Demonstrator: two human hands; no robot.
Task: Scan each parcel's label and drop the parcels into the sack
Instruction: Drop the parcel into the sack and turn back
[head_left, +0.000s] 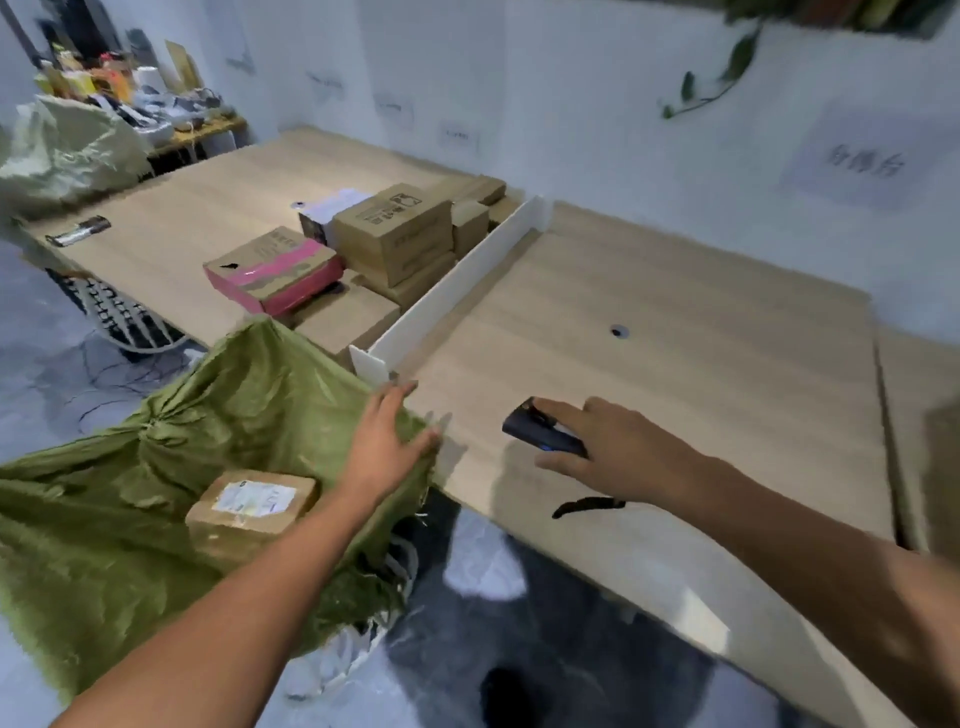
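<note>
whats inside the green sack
One brown parcel with a white label on top lies in the green sack. The sack's folds and the left arm hide the rest of its inside.

Soft, even indoor light, cool on the white wall (597, 104). The right hand (623, 447) casts a faint shadow on the worktop (701, 312) at lower centre; the scanner (540, 431) it grips is smeared. Pale glare patches shine on the glossy floor (483, 571). Everything looks soft, and straight edges bow toward the corners.
</note>
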